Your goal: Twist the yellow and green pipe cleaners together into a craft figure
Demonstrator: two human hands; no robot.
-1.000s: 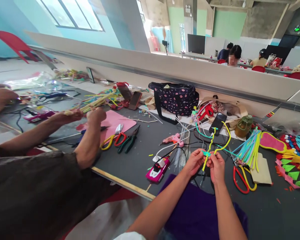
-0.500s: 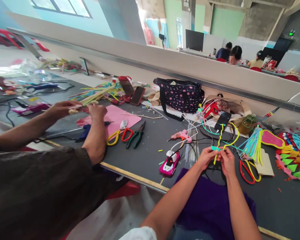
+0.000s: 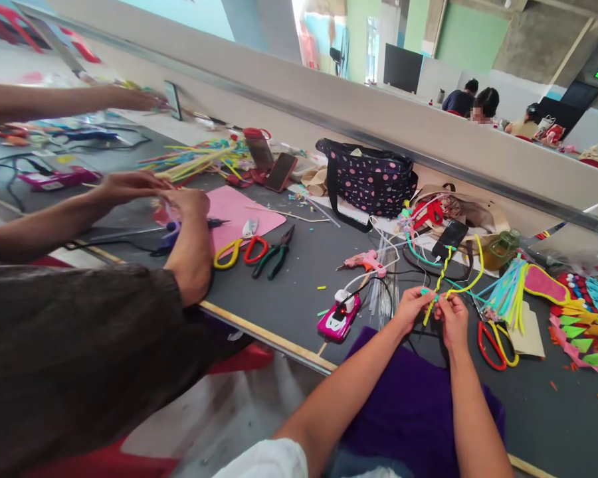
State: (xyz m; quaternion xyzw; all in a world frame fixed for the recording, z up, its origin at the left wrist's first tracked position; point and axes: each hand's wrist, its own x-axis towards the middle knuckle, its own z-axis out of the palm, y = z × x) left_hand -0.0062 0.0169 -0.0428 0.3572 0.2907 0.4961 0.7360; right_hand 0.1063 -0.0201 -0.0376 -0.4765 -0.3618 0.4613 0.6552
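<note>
Low over the front of the table, my left hand [image 3: 412, 308] pinches a piece of teal pipe cleaner [image 3: 424, 291]. My right hand [image 3: 452, 316] is closed at the crossing point where yellow pipe cleaner [image 3: 444, 271] meets the teal. One yellow length is twisted and stands up from the fingers, a looser yellow strand [image 3: 471, 287] curves off to the right, and a short end hangs below. Thumbs and fingertips hide the join itself. Purple cloth [image 3: 403, 398] lies beneath my forearms.
A pink glue gun [image 3: 366, 262] and magenta power strip [image 3: 339, 320] lie left of my hands; scissors [image 3: 492, 352] and a pipe-cleaner bundle [image 3: 511, 289] lie right. A dotted bag [image 3: 371, 176] stands behind. A co-worker's hands [image 3: 154, 189] work at left, near pliers [image 3: 275, 255].
The view has shifted slightly. The teal piece between my fingers has tilted and its left end is less spread out. Another person's arm now reaches across the far left toward the propped phone.
</note>
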